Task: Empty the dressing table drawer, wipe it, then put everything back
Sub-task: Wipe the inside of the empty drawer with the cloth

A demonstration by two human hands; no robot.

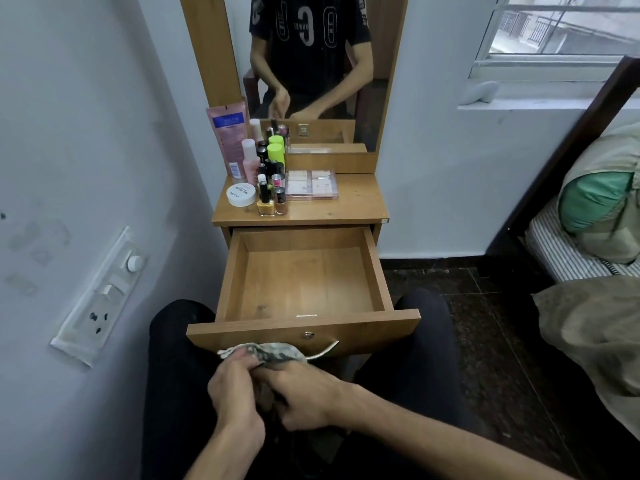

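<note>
Both hands, the left hand (232, 386) and the right hand (300, 393), are closed on the bunched cloth (268, 353) just below the drawer front, and the empty drawer (375, 271) lies open at twelve o'clock from them, with bottles (268, 174) on the bench (353, 199).

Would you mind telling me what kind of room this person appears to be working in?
Most likely a home bedroom. A wooden dressing table with a tall mirror holds cosmetics bottles, and a bed with a striped mattress stands to the right beneath a window.
</note>
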